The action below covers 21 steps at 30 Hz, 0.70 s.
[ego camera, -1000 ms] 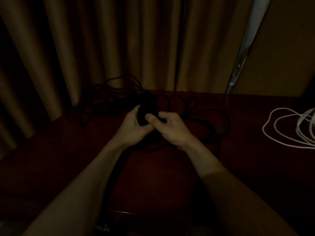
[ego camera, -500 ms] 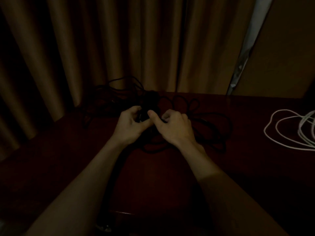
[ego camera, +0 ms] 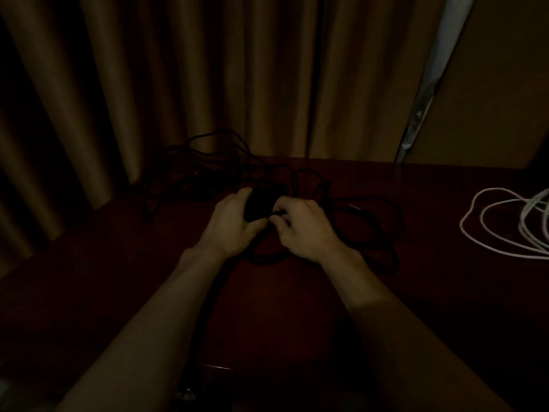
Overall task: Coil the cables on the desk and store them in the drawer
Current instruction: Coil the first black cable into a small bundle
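Note:
A tangle of black cable (ego camera: 368, 233) sprawls in loose loops over the dark red desk (ego camera: 282, 307), reaching back to the curtain. My left hand (ego camera: 231, 227) grips a black block-shaped part of the cable (ego camera: 258, 203) at mid-desk. Right beside it, my right hand (ego camera: 306, 230) pinches a thin black strand of the same cable, fingers curled. The two hands nearly touch. The scene is very dim, so the cable's ends are hard to make out.
A loosely looped white cable (ego camera: 505, 227) lies at the desk's right edge. Brown curtains (ego camera: 208, 84) hang behind the desk, with a wall panel (ego camera: 490, 99) at the back right. A drawer front or handle (ego camera: 214, 370) shows faintly at the desk's near edge.
Both hands stayed at the black block. My right thumb drew back from the left hand, and its fingers curled tighter on the thin strand.

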Available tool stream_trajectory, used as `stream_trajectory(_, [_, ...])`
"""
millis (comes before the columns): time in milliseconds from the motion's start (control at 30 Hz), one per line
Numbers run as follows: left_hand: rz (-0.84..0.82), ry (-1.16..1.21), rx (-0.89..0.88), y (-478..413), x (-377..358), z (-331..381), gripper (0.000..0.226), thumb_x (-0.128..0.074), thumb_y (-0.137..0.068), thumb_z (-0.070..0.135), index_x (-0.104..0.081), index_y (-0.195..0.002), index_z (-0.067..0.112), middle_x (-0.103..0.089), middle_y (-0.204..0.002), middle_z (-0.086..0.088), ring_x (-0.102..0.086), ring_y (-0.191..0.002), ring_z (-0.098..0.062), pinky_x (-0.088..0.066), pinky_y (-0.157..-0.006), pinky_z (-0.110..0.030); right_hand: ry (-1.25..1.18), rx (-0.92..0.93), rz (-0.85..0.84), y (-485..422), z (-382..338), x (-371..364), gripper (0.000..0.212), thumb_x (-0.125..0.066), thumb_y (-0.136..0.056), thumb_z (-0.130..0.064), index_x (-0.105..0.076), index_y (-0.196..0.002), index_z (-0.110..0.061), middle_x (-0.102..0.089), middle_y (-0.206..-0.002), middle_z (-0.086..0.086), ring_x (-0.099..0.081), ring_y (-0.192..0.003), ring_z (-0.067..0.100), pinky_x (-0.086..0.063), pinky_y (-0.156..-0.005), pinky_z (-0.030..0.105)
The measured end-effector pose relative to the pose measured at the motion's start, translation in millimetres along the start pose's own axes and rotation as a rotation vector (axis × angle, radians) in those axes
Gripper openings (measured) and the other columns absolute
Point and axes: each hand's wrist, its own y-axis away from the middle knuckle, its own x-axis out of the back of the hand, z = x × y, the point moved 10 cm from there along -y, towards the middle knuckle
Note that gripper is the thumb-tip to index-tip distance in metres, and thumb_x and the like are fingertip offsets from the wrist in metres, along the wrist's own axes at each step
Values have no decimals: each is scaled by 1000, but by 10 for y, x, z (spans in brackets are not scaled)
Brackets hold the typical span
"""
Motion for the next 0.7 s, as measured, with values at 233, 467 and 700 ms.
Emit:
stream_trajectory(233, [-56,-33,58,44,-7,-31,84,-61,-77,63,-50,-148,20,-54,-120,2,-57,-112,-18,-49,-90,-32,49,183,105,21,-123,139,14,-61,-101,-21,-69,-107,-10,-62,-97,0,-62,-84,19,-52,-73,36])
stream_trajectory(467, [23,-2,-45,49,23,143,81,-73,-93,42,-38,-159,11,-51,-151,-8,-49,-139,-21,-35,-108,-24,-32,231,271,39,-126,297,16,-69,-96,-25,-72,-95,-9,-69,-88,1,-65,-78,17,-57,-68,40])
stream_trajectory(700, [61,40,5,45,195,73,72,-71,-94,41,-42,-156,18,-57,-144,2,-54,-129,-13,-41,-101,-21,-120,179,167,-53,17,276,21,-66,-99,-31,-74,-113,-17,-67,-102,-7,-60,-84,-2,-50,-77,15])
